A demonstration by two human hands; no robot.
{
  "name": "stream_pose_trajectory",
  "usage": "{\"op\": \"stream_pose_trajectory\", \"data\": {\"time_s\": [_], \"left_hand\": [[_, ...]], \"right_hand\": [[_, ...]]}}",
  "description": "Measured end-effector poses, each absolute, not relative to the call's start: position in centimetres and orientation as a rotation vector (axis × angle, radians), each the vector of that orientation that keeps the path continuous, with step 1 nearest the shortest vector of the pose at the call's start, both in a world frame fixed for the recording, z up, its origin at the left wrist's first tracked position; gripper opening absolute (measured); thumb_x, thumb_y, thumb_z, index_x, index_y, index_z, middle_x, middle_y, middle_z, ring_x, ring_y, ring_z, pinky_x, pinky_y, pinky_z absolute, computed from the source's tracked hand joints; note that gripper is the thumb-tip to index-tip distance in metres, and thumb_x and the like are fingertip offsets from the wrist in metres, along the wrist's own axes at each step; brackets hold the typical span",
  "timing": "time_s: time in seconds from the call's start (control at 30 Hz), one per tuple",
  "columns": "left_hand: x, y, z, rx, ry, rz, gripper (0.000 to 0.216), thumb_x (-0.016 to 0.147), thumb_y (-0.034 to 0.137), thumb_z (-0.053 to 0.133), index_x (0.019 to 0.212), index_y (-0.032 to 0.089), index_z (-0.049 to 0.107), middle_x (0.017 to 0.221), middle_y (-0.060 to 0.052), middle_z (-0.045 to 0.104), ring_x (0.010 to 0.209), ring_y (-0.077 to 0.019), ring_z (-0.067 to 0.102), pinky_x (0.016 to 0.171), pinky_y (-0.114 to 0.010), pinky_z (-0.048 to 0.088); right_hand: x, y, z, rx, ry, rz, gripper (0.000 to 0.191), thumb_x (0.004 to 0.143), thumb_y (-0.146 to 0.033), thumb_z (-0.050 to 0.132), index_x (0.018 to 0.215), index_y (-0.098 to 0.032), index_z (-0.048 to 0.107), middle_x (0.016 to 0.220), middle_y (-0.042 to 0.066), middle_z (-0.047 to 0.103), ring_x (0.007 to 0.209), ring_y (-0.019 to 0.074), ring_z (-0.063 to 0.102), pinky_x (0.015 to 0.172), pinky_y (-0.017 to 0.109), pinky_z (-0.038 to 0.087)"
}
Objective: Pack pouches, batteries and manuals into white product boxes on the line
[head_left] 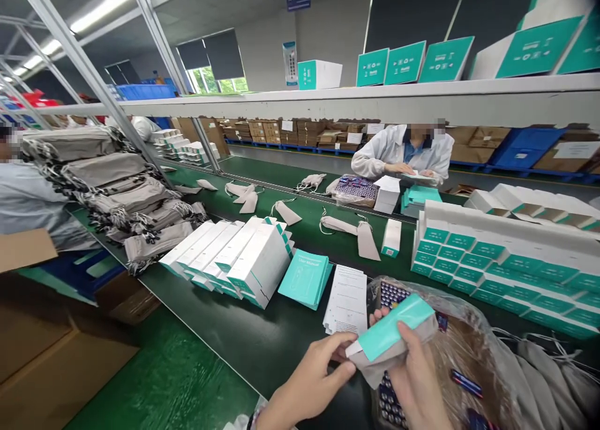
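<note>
My right hand point(417, 374) grips a grey cloth pouch point(375, 369) together with a teal user manual point(396, 327) folded lengthwise over it, its thumb pressing on the manual's face. At the near end of this bundle, my left hand point(321, 370) has fingers and thumb closed around the tip, where white paper shows at the manual's edge. The hidden fingertips leave the exact grip partly unseen. Below the hands sits a plastic-wrapped tray of batteries point(387, 399), with some loose batteries point(466, 383) on its brown surface. Beside it lie a stack of white printed leaflets point(345, 299) and a stack of teal manuals point(304, 280).
White boxes point(234, 255) are stacked left of the manuals, near piles of grey pouches point(154, 199). Teal-ended boxes point(487, 261) form a block at right. Pouches point(368, 239) lie on the green belt point(323, 249). A co-worker point(403, 152) sits opposite, below an overhead shelf point(328, 105).
</note>
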State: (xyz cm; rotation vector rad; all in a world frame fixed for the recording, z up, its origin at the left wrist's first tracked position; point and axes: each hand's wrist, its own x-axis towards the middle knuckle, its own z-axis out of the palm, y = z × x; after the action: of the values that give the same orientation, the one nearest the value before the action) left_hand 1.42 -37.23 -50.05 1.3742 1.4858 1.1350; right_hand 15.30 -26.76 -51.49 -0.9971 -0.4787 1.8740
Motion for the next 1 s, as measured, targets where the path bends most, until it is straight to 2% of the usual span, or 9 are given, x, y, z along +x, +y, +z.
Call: {"op": "stream_pose_trajectory", "data": {"time_s": [0.07, 0.17, 0.27, 0.43, 0.53, 0.67, 0.77, 0.87, 1.0], "left_hand": [[1.1, -37.5, -50.5, 1.362, 1.584, 1.148, 0.021, 0.096, 0.020, 0.052, 0.113, 0.021, 0.065, 0.104, -0.005, 0.073, 0.091, -0.0179, 0.068, 0.082, -0.026, 0.052], [1.2, -37.4, -51.7, 1.660, 1.889, 1.094, 0.014, 0.095, 0.011, 0.051, 0.095, 0.020, 0.060, 0.086, 0.000, 0.070, 0.073, -0.0126, 0.065, 0.065, -0.020, 0.047], [0.8, -37.3, -52.9, 1.953, 2.104, 1.011, 0.017, 0.090, 0.006, 0.050, 0.081, 0.019, 0.055, 0.069, 0.002, 0.064, 0.058, -0.0133, 0.058, 0.053, -0.024, 0.037], [-0.2, -36.9, -53.7, 2.322, 1.978, 0.968, 0.028, 0.094, 0.011, 0.046, 0.068, 0.020, 0.051, 0.059, 0.000, 0.057, 0.051, -0.0160, 0.051, 0.049, -0.032, 0.023], [-0.5, -36.7, -52.8, 2.497, 1.858, 0.881, 0.031, 0.097, 0.015, 0.044, 0.067, 0.020, 0.052, 0.058, 0.000, 0.057, 0.050, -0.0156, 0.049, 0.048, -0.032, 0.024], [-4.6, -36.9, -48.5, 2.543, 1.808, 0.729, 0.023, 0.098, 0.036, 0.052, 0.082, 0.022, 0.062, 0.071, 0.000, 0.066, 0.067, -0.0177, 0.059, 0.058, -0.028, 0.041], [-12.0, -36.9, -43.8, 2.201, 2.478, 0.837, 0.026, 0.100, 0.035, 0.044, 0.106, 0.020, 0.064, 0.101, -0.009, 0.071, 0.099, -0.0258, 0.062, 0.086, -0.036, 0.048], [-20.1, -35.5, -40.9, 1.458, 3.013, 0.554, 0.057, 0.093, 0.051, 0.044, 0.132, 0.009, 0.052, 0.135, -0.024, 0.056, 0.128, -0.0425, 0.047, 0.101, -0.052, 0.041], [-25.8, -32.4, -40.9, 1.341, 2.824, 0.434, 0.055, 0.076, 0.061, 0.060, 0.097, 0.011, 0.067, 0.101, -0.022, 0.073, 0.097, -0.0404, 0.069, 0.083, -0.046, 0.054]], "right_hand": [[15.1, -26.6, -51.2, -0.979, -0.388, 1.924, 0.047, 0.071, -0.036, 0.084, 0.111, -0.020, 0.065, 0.098, 0.004, 0.076, 0.089, 0.0213, 0.073, 0.074, 0.031, 0.062], [14.3, -26.9, -51.0, -0.979, -0.320, 1.929, 0.053, 0.065, -0.031, 0.087, 0.112, -0.020, 0.065, 0.096, 0.004, 0.077, 0.084, 0.0201, 0.074, 0.072, 0.030, 0.062], [13.6, -27.1, -51.1, -1.013, -0.315, 1.890, 0.053, 0.061, -0.029, 0.090, 0.107, -0.019, 0.066, 0.092, 0.004, 0.078, 0.081, 0.0203, 0.074, 0.070, 0.030, 0.062], [13.4, -26.7, -51.4, -1.077, -0.405, 1.878, 0.046, 0.061, -0.031, 0.089, 0.098, -0.014, 0.068, 0.085, 0.007, 0.078, 0.075, 0.0200, 0.073, 0.064, 0.027, 0.060], [13.9, -26.7, -51.3, -1.082, -0.443, 1.903, 0.045, 0.060, -0.031, 0.089, 0.096, -0.013, 0.068, 0.083, 0.009, 0.078, 0.075, 0.0216, 0.073, 0.064, 0.028, 0.060], [15.2, -26.6, -51.3, -1.030, -0.449, 1.930, 0.049, 0.062, -0.031, 0.089, 0.102, -0.016, 0.065, 0.087, 0.007, 0.078, 0.081, 0.0237, 0.074, 0.073, 0.032, 0.061], [16.2, -26.3, -51.3, -0.981, -0.443, 1.936, 0.062, 0.058, -0.027, 0.090, 0.112, -0.019, 0.062, 0.092, 0.004, 0.077, 0.087, 0.0270, 0.074, 0.080, 0.039, 0.061], [16.5, -26.5, -51.3, -0.963, -0.468, 1.927, 0.067, 0.060, -0.028, 0.089, 0.120, -0.019, 0.059, 0.092, 0.005, 0.077, 0.087, 0.0287, 0.074, 0.081, 0.042, 0.061], [16.2, -27.2, -51.2, -0.951, -0.478, 1.919, 0.071, 0.066, -0.035, 0.086, 0.128, -0.019, 0.055, 0.094, 0.006, 0.076, 0.087, 0.0291, 0.075, 0.080, 0.042, 0.061]]}}
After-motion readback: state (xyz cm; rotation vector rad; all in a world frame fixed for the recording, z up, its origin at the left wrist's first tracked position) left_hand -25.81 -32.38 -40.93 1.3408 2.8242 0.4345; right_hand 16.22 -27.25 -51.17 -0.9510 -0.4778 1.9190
